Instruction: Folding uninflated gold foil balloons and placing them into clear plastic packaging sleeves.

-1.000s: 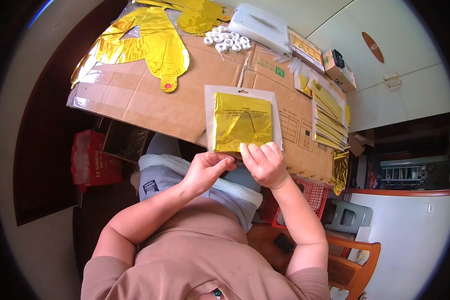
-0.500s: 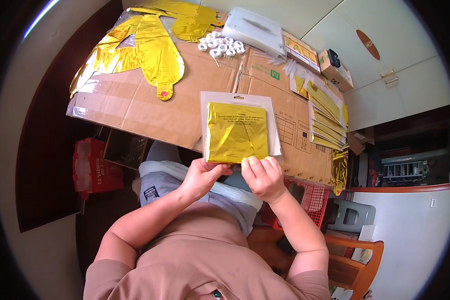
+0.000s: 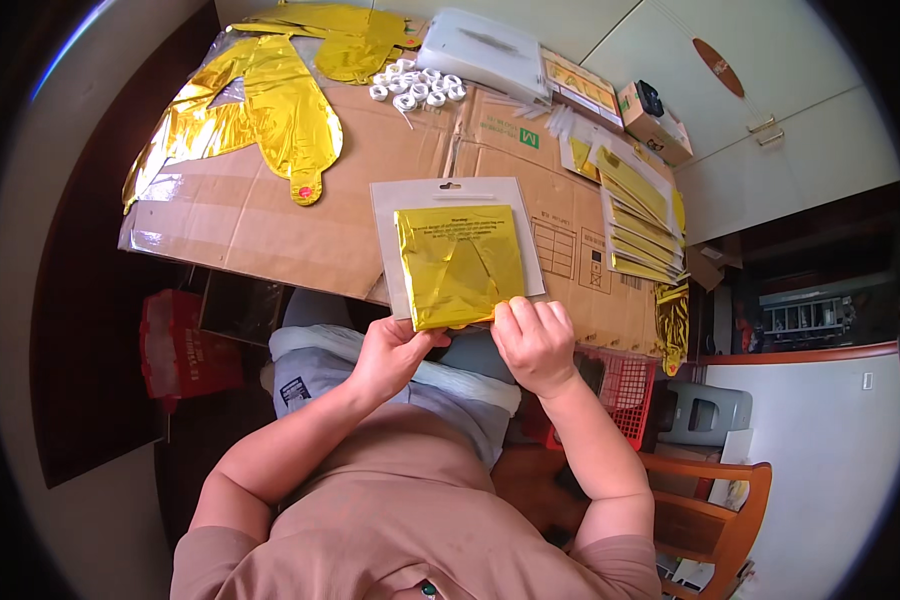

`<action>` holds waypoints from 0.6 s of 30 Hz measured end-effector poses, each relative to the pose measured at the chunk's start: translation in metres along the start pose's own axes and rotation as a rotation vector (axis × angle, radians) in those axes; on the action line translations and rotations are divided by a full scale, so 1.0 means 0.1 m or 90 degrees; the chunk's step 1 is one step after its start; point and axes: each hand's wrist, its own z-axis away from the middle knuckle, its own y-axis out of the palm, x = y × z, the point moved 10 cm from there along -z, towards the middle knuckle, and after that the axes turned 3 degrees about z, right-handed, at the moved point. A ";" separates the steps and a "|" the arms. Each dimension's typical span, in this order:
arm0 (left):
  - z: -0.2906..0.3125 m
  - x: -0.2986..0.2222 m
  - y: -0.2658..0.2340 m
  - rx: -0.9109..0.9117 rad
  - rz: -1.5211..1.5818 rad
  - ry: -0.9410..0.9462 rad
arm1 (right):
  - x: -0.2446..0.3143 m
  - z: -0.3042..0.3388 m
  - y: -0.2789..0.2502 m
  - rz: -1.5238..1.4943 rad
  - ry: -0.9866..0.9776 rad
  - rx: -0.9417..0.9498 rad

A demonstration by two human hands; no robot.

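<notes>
My left grip (image 3: 395,350) pinches the near edge of a flat gold foil packet (image 3: 460,265) between thumb and fingers, left of its middle. My right grip (image 3: 535,343) is closed on its near right corner, where a bit of orange shows at my fingertips. The packet, with a pale card (image 3: 382,215) behind it, is in front of me over the near edge of the cardboard-topped table (image 3: 270,225); I can't tell whether they touch. To the right lie fanned gold packs (image 3: 640,225); far left, a gold foil balloon (image 3: 295,120). Beyond the packet are white ribbon rolls (image 3: 435,98) and, farther, a translucent box (image 3: 480,50).
</notes>
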 end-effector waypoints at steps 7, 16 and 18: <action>-0.01 0.01 -0.04 -0.010 -0.054 -0.006 | 0.07 -0.24 -0.18 0.022 -0.024 -0.031; 0.03 -0.01 -0.03 -0.020 0.090 -0.029 | -0.11 -0.05 0.02 -0.082 0.016 0.020; 0.03 0.02 -0.05 -0.025 0.100 -0.032 | -0.17 -0.02 0.00 -0.103 0.039 0.023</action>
